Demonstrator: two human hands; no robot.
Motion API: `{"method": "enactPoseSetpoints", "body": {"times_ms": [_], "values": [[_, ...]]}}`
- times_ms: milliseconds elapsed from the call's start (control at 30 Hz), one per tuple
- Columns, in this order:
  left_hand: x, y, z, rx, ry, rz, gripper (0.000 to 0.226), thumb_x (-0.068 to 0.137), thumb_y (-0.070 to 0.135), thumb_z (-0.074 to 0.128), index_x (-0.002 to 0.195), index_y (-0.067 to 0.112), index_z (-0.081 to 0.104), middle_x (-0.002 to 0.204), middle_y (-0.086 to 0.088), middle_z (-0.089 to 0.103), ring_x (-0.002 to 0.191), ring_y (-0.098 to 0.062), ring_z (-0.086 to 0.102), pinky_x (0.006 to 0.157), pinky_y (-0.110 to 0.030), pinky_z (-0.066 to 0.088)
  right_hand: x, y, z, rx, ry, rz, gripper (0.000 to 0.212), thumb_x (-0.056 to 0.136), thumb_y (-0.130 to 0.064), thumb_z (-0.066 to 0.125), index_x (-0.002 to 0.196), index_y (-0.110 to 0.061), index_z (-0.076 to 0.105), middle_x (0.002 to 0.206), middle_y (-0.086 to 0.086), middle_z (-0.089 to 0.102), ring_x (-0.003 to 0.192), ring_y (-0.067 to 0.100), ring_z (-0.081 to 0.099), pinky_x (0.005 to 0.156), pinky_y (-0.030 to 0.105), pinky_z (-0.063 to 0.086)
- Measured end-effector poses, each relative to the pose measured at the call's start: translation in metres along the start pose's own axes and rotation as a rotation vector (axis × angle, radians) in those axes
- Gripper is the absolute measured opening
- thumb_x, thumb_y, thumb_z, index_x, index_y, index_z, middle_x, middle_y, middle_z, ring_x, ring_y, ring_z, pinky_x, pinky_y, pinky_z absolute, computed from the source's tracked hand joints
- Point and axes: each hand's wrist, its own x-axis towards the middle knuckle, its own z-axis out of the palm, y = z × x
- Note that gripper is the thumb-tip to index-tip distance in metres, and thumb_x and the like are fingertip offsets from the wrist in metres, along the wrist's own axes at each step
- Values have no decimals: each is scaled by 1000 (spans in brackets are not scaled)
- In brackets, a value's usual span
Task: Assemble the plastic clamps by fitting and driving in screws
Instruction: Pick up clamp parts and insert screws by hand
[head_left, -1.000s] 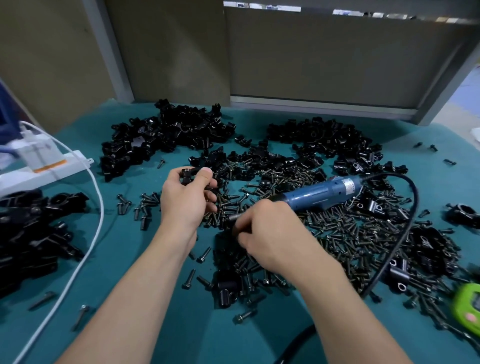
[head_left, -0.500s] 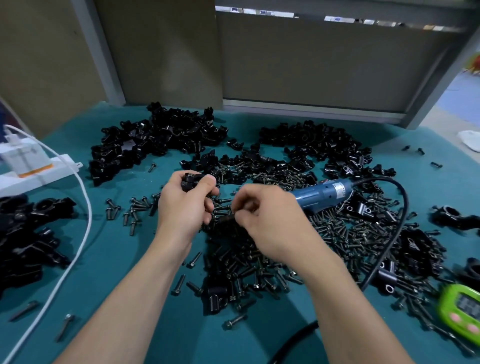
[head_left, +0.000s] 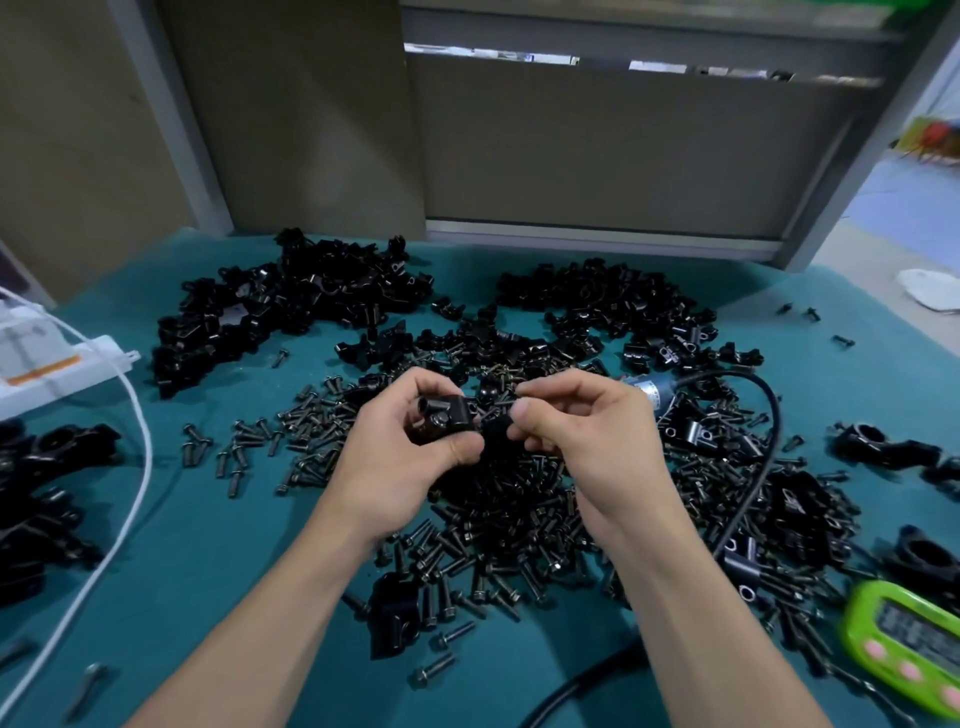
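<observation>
— what's in the left hand (head_left: 410, 462)?
— item one: black plastic clamp (head_left: 452, 410). it is gripped with the thumb underneath and the fingers curled over the top. a screw head (head_left: 439, 420) sits in the face turned toward the person.
— and the right hand (head_left: 592, 441)?
— thumb and forefinger tips pressed together, pinching a small dark screw (head_left: 521, 404) that is mostly hidden. the other fingers curl in beneath them. the pinch sits just beside the clamp's right end; whether they touch, i cannot tell.
— under the fingers?
— item two: loose screws (head_left: 498, 525), a dense heap directly below both hands. it thins out to the left of the left knuckles. all of it lies on the teal cloth (head_left: 218, 545).
— beyond the fingertips?
— item three: left heap of clamp parts (head_left: 311, 301), past the left fingers. right heap of clamp parts (head_left: 597, 301), past the right fingers.
— tools?
— item four: blue electric screwdriver (head_left: 649, 395), lying just behind the right knuckles, untouched. its black cable (head_left: 766, 441) loops round outside the right wrist.
— anything further out?
— a lone clamp body (head_left: 395, 618) beside the left forearm. a green timer (head_left: 904, 644) well out from the right forearm. a white power strip (head_left: 57, 358) and white cord (head_left: 135, 467) far out from the left hand, with more black clamps (head_left: 41, 499) at that edge.
</observation>
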Motion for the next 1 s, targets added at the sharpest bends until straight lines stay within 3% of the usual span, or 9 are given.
{"method": "enactPoseSetpoints", "body": {"times_ms": [133, 233, 300, 500, 567, 700, 833, 1000], "values": [[-1, 4, 1, -83, -50, -2, 28, 70, 20, 88, 88, 30, 70, 90, -15, 72, 83, -29, 69, 83, -50, 58, 0, -1, -3, -12, -78, -67, 21, 79, 10, 80, 78, -11, 80, 69, 16, 74, 64, 24, 71, 61, 24, 56], [0, 6, 1, -152, -119, 13, 24, 76, 12, 87, 93, 17, 71, 87, -13, 73, 76, -20, 69, 72, -33, 59, 0, 0, -2, -53, -101, -81, 22, 78, 9, 81, 80, -13, 81, 69, 15, 75, 64, 26, 71, 62, 25, 57], [0, 7, 0, -165, -138, 18, 22, 80, 4, 86, 94, 14, 72, 88, -13, 74, 74, -19, 69, 71, -30, 59, 1, 2, -2, -91, -83, -89, 22, 79, 6, 82, 81, -15, 81, 70, 13, 75, 66, 27, 72, 64, 27, 58], [-1, 8, 1, -178, -146, 31, 22, 76, 8, 86, 94, 10, 74, 85, -9, 75, 74, -16, 68, 69, -26, 56, -2, 2, -1, -326, -39, -102, 19, 82, -7, 84, 78, -25, 80, 67, -1, 76, 62, 16, 73, 61, 27, 59], [-1, 8, 1, -167, -156, 31, 22, 75, 6, 87, 91, 16, 75, 83, -4, 74, 75, -15, 69, 69, -25, 56, -3, 3, 2, -417, -32, -109, 19, 83, -12, 84, 75, -28, 79, 64, -6, 74, 56, 10, 69, 55, 22, 56], [-1, 7, -2, -141, -155, 34, 23, 73, 7, 87, 92, 15, 76, 87, -9, 76, 80, -18, 72, 71, -28, 59, -1, 6, 5, -529, -63, -97, 20, 88, -16, 78, 72, -24, 71, 59, -9, 67, 48, 1, 54, 48, 15, 41], [-2, 9, -3, -131, -169, 34, 24, 71, 10, 87, 92, 13, 77, 85, -7, 77, 79, -16, 72, 68, -24, 57, -1, 8, 5, -652, -160, -93, 23, 99, -27, 67, 77, -23, 60, 66, 2, 68, 47, 4, 45, 44, 18, 36], [-3, 10, -7, -119, -176, 24, 21, 71, 13, 87, 87, 15, 75, 79, -5, 75, 70, -16, 71, 64, -26, 57, -1, 8, 1, -675, -242, -93, 39, 104, -44, 56, 74, -20, 64, 61, 6, 64, 47, 7, 49, 49, 27, 39]]}}
